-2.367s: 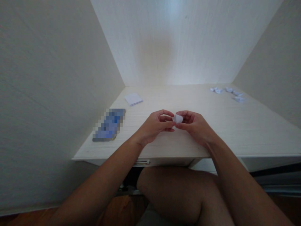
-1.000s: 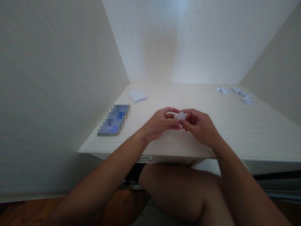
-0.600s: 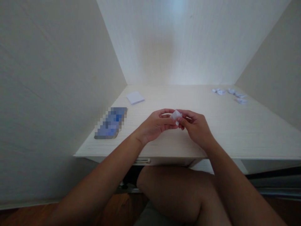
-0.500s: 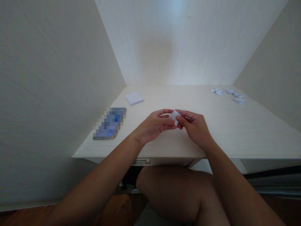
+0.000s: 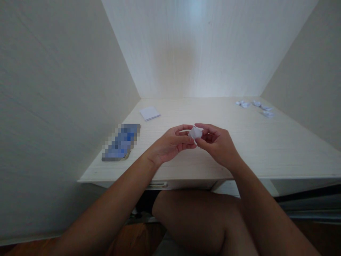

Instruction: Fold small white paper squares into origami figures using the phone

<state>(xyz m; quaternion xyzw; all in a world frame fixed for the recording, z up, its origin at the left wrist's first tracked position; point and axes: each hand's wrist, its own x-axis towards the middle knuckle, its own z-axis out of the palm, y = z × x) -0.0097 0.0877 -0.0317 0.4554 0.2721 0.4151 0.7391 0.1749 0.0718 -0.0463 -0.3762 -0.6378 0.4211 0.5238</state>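
Note:
A small folded piece of white paper (image 5: 195,133) is held up between my two hands, a little above the desk. My left hand (image 5: 174,143) pinches its left side between thumb and fingers. On the other side, my right hand (image 5: 217,144) has its thumb at the lower right edge and its fingers curled behind. The far side of the paper and some fingertips are hidden.
The pale desk (image 5: 183,165) has walls at its left, back and right. A stack of white paper (image 5: 149,113) lies at the back left, with a blurred-out phone-like object (image 5: 122,142) nearer me. Several small folded papers (image 5: 267,114) lie at the back right.
The paper between my hands has turned and now shows a wider, more opened face. My right thumb has shifted down to its lower edge. The view has shifted slightly.

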